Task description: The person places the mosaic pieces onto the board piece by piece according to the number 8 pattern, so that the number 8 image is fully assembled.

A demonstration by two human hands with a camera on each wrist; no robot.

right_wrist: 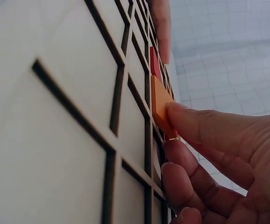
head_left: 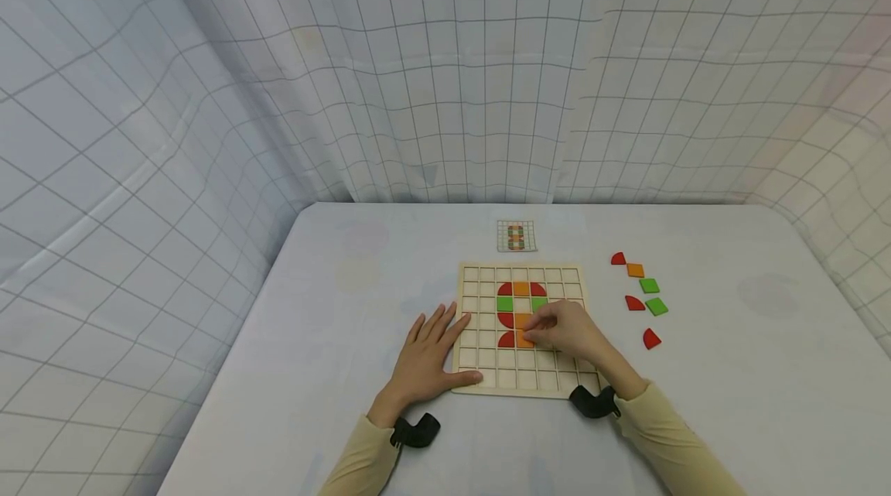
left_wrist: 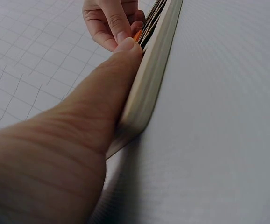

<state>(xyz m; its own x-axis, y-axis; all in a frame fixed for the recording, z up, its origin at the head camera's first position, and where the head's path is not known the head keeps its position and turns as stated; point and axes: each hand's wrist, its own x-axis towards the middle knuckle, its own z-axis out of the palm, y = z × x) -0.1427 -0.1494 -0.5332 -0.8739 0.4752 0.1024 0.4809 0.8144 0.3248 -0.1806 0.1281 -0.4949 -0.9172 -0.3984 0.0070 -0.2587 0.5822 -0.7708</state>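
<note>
A wooden grid board [head_left: 497, 380] lies on the white table, with red, orange and green tiles in its middle cells. My left hand [head_left: 423, 364] rests with fingers spread at the board's left side, its thumb over the front left corner. Over the middle of the board, my right hand [head_left: 572, 332] pinches an orange square tile [right_wrist: 161, 105] between thumb and fingers. That tile sits at a grid cell beside a red quarter-circle tile [head_left: 506, 340], slightly tilted in the right wrist view. The right hand covers part of the board.
Behind the board lies a small pattern card [head_left: 516, 236]. To the right are loose tiles: red quarter circles [head_left: 651, 339], an orange square [head_left: 635, 270] and green squares [head_left: 657, 306]. A gridded white curtain [head_left: 473, 94] hangs around the table [head_left: 334, 287].
</note>
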